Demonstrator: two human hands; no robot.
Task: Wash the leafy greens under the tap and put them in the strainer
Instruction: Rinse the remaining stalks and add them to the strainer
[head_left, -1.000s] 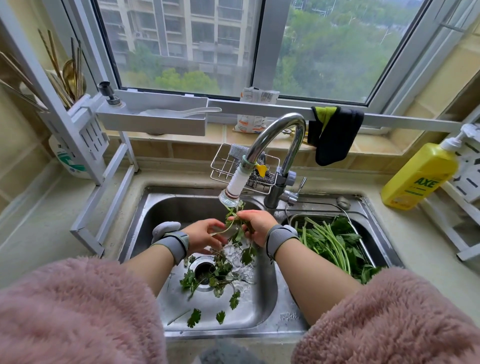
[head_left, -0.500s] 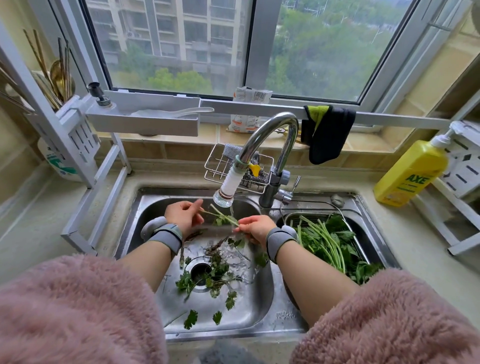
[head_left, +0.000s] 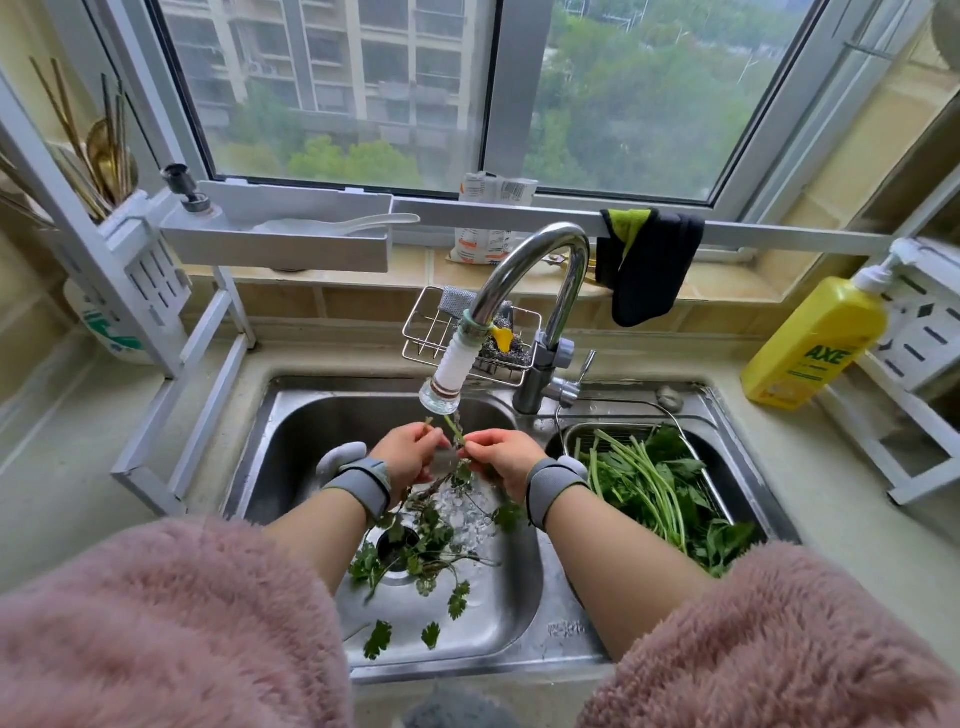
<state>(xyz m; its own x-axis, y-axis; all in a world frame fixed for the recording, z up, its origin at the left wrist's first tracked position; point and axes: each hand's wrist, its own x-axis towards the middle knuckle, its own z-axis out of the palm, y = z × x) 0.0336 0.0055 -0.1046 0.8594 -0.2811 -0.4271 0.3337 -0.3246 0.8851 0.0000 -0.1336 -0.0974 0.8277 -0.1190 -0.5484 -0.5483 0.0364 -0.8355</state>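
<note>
Left hand (head_left: 411, 451): centre of frame, fingers curled and pinched toward the right hand.
Right hand (head_left: 500, 453): just right of centre, fingers curled, fingertips almost meeting the left hand's.
Wrists: each wrapped in a grey band.
Forearms: bare, rising from the lower frame and converging toward centre.
Sleeves: fluffy pink, pushed up, filling the lower left and lower right corners.

A wet sprig of leafy greens (head_left: 457, 457) hangs under the running tap (head_left: 524, 291). More long-stemmed greens (head_left: 654, 483) lie in the strainer (head_left: 579, 434).
</note>
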